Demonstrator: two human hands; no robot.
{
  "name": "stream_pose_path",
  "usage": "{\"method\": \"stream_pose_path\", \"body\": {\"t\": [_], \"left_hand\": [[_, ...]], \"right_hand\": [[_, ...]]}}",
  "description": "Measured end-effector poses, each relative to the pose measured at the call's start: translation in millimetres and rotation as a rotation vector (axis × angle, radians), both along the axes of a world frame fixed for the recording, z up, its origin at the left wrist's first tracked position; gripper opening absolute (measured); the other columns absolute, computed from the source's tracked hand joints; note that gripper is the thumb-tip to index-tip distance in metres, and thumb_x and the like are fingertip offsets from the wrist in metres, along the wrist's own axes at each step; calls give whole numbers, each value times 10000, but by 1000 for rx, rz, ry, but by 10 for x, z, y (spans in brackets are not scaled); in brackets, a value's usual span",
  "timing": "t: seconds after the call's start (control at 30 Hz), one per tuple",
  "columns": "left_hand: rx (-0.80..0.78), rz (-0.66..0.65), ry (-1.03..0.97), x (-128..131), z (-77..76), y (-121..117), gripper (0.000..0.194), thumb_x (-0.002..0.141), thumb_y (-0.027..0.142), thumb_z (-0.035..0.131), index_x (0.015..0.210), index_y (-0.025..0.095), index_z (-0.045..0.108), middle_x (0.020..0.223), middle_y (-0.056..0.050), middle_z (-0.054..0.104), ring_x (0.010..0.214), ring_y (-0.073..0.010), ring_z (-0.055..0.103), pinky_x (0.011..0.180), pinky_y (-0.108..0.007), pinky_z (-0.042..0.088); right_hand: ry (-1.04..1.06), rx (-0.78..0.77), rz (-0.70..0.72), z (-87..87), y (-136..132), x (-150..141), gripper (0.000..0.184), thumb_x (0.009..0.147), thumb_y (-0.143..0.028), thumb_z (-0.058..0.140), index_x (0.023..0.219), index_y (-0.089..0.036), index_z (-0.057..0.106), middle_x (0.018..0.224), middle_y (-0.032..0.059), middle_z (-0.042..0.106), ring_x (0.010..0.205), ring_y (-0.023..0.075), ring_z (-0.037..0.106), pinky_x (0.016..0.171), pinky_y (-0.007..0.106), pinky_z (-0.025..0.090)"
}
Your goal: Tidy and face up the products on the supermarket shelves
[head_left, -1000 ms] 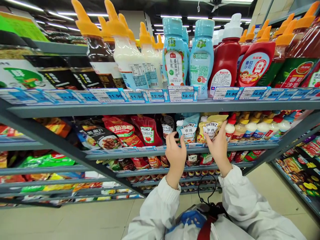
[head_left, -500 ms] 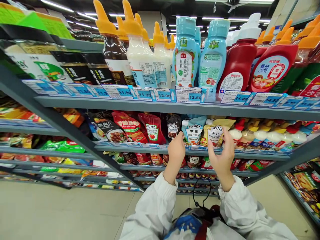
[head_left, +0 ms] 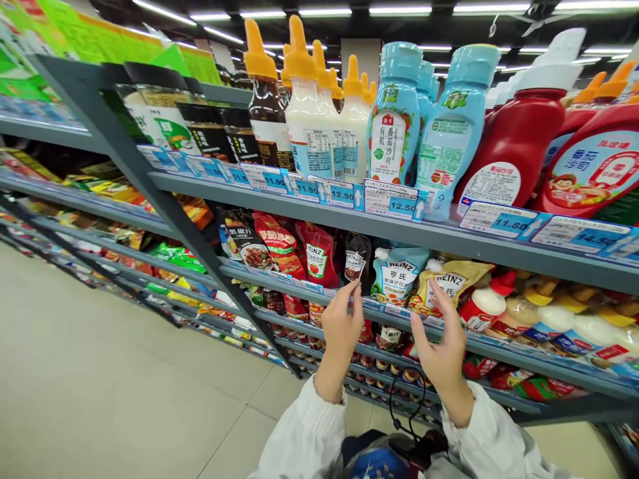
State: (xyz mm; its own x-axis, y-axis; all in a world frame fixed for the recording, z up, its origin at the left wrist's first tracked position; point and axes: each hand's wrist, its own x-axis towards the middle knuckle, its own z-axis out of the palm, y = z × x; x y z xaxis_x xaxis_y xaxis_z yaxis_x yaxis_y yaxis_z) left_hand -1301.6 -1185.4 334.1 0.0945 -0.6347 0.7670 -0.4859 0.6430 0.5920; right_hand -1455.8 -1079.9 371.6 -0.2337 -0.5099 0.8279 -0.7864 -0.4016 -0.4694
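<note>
My left hand point(head_left: 342, 329) is raised in front of the shelf edge, thumb and fingertips drawn close together, nothing visible between them. Its tips overlap the lower edge of a black Heinz pouch point(head_left: 356, 251); I cannot tell whether they touch it. To the right, my right hand point(head_left: 443, 342) has thumb and fingers spread and holds nothing. Its fingertips are in front of a yellow Heinz pouch point(head_left: 462, 276), partly covering its label. Between my hands stands a light-blue Heinz pouch point(head_left: 398, 273) with a white cap. A red Heinz ketchup pouch point(head_left: 315, 256) stands left of the black one.
Above, a shelf edge with price tags point(head_left: 392, 199) carries blue ketchup bottles point(head_left: 394, 113), orange-capped bottles point(head_left: 305, 113) and red squeeze bottles point(head_left: 514, 126). White squeeze bottles point(head_left: 556, 319) lean at the right. A black cord point(head_left: 409, 399) hangs below my hands, over the tiled floor point(head_left: 150, 372).
My view has turned, and the shelves now slant down to the right. My left hand has left the light-blue pouch's edge and sits lower and further left. My right hand has dropped slightly, still spread.
</note>
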Motion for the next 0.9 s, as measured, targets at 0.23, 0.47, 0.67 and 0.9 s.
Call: {"method": "stream_pose_path", "body": {"t": [0.23,0.47,0.67,0.9], "left_hand": [[75,176,136,275,-97,-87,294,1013,331,550,1241,177,654,1234,-142,695,1143,-219,679,813,-319,614],[95,148,96,577,-29,-473,468,988,401,597,1402,185,562,1403,-171,629,1340,-284,583,1145,-473,471],[145,-1,-37,790,21,-728,657,962,458,626,1503,132,445,1472,-224,566,1358,-351,561,1109,-511,491],[104,-56,-138,969,65,-859,741,943,490,655,1525,115,388,1364,-243,622,1238,-362,631,1016,-514,533]], "right_hand": [[17,-3,101,-302,59,58,509,928,-92,638,1416,-225,575,1315,131,688,1189,264,687,992,482,622],[3,154,104,-182,-115,359,413,974,-159,618,1381,-215,581,1172,99,747,765,148,743,716,280,654],[-97,296,77,-147,-462,878,616,998,-288,599,1572,-222,385,1490,211,545,542,67,620,528,238,591],[-153,296,-286,-164,-1050,1159,540,1051,-437,469,1499,-136,458,1287,218,675,671,196,694,725,404,619]]}}
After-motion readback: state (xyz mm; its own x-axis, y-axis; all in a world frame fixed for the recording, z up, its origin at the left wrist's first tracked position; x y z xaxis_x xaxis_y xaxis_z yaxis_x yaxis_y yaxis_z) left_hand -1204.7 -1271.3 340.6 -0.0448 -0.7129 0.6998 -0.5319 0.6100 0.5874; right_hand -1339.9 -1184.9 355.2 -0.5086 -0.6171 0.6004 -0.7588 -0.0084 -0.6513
